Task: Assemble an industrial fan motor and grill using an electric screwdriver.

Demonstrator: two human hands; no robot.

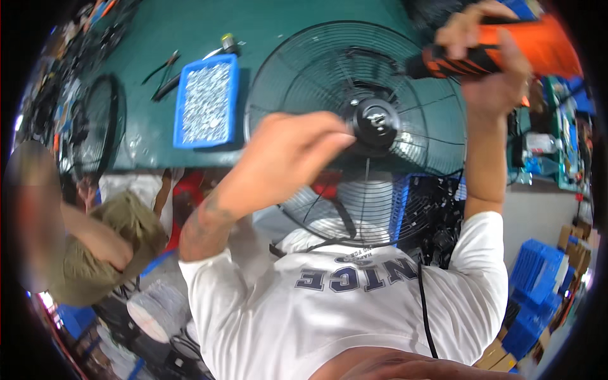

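A round black wire fan guard (304,69) lies on the green table (190,25) in front of me. At its middle sits a black hub (378,121). My left hand (294,149) reaches in from the lower left with its fingers pinched together against the hub's left edge; the hand is blurred. My right hand (491,69) is raised at the upper right, closed around the grip of an orange and black power driver (468,60). The driver's dark nose points left, above the guard.
A blue tray (207,101) full of small metal screws stands left of the guard, with dark hand tools (166,73) beside it. Another black guard ring (95,126) lies at the far left. A person in an olive top (107,247) sits lower left. Blue crates (535,285) are stacked lower right.
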